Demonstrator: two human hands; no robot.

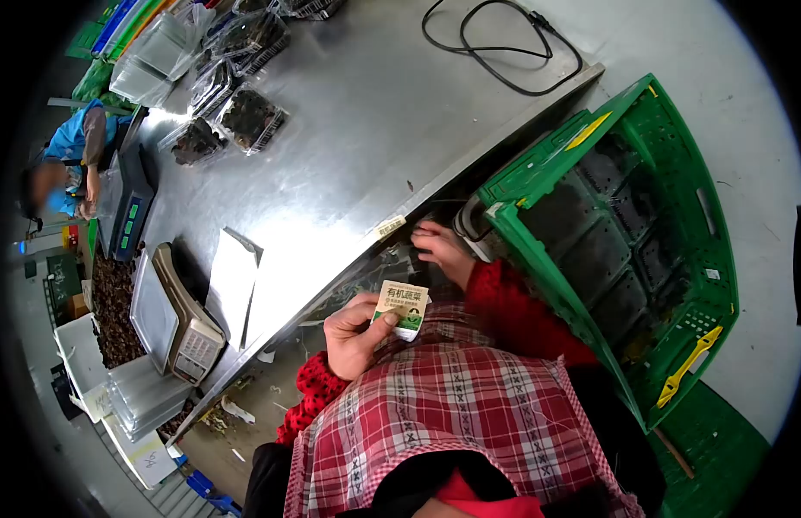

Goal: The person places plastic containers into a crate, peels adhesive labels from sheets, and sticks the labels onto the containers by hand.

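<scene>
The left hand (350, 340) grips a printed card (403, 300), thumb pressed on its face and fingers curled behind, with the printed side turned up; whether it is one card or a small stack I cannot tell. The card juts from the fingertips toward the far right, just above the apron (452, 388). The right hand (449, 253) is apart from it, farther off and to the right, its fingers loosely bent beside the table edge; whether they touch or hold anything there I cannot tell.

The step in hand looks like handling the card, one hand holding and the other away from it. A next move seems to call for a steady left pinch and right fingers free of the edge.

A small label (389, 227) sits on the edge of the metal table (357, 104), just left of the right fingers. To the right stands a green crate (718, 263) with clear trays inside (595, 242). Left on the table are white papers (233, 289) and a scale (196, 345); farther off, filled clear boxes (249, 118).
</scene>
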